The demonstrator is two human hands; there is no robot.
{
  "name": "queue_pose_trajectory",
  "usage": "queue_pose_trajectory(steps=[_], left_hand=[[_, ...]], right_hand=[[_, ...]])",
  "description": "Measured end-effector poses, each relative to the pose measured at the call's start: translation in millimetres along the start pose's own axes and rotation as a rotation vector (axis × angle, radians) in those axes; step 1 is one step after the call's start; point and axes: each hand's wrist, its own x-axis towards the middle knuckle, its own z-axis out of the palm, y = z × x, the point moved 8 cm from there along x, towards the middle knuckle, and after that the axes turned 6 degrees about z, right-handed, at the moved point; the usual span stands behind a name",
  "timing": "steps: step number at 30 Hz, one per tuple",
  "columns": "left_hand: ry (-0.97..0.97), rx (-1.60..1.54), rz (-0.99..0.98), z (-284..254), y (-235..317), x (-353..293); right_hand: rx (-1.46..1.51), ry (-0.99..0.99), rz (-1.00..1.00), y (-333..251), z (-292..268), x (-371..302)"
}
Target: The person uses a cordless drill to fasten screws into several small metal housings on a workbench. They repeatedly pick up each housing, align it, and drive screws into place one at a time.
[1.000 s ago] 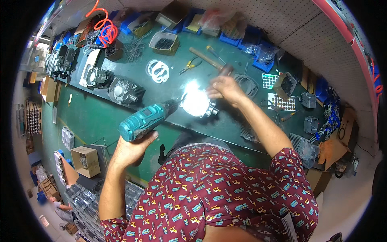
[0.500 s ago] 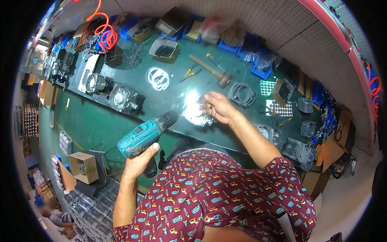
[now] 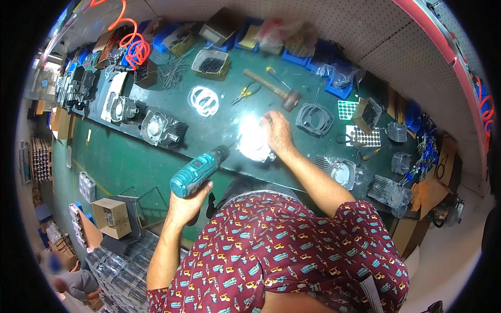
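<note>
My left hand [image 3: 187, 206] is wrapped around the grip of a teal and black cordless drill [image 3: 195, 172]. The drill points up and right, its thin bit close to a shiny metal casting [image 3: 257, 148] at the bench's near edge. Glare hides much of that casting, and I cannot tell whether the bit touches it. At the casting's upper right side is my right hand [image 3: 277, 133], fingers bent and drawn together. The fingertips are lost in the glare, so what they pinch is hidden.
Beyond the casting on the green bench [image 3: 209, 133] lie pliers [image 3: 243, 95], a mallet [image 3: 284, 96], white ring gaskets [image 3: 203, 100] and dark gaskets [image 3: 314, 119]. Finned metal housings [image 3: 159, 128] stand left, another [image 3: 342, 172] right. A box of black parts [image 3: 211, 63] sits behind.
The drill has moved right and slightly down, closer to the casting. My right hand has shifted a little up, its fingers now lower over the casting's side.
</note>
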Motion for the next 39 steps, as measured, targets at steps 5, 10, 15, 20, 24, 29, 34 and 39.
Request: queue_pose_trajectory(steps=[5, 10, 15, 20, 24, 29, 34, 39], left_hand=[[-0.025, 0.012, 0.028, 5, -7, 2], [-0.047, 0.097, 0.049, 4, -3, 5], [-0.108, 0.137, 0.108, 0, 16, 19], [-0.272, 0.299, 0.325, 4, 71, 62], [-0.46, 0.821, 0.283, 18, 119, 104], [-0.592, 1.059, 0.257, 43, 142, 134], [-0.666, 1.066, 0.275, 58, 153, 151], [-0.8, 1.044, 0.309, 86, 156, 179]], right_hand=[[-0.073, -0.098, -0.026, -3, 7, 3], [-0.131, -0.137, -0.077, -6, 9, 4], [-0.113, -0.171, -0.171, -4, 13, 7], [-0.079, -0.232, -0.213, -8, 16, 9], [-0.053, -0.226, -0.258, -8, 20, 10], [-0.018, -0.2, -0.271, -9, 20, 12], [0.001, -0.216, -0.295, -2, 30, 15], [0.031, -0.271, -0.21, 17, 48, 32]])
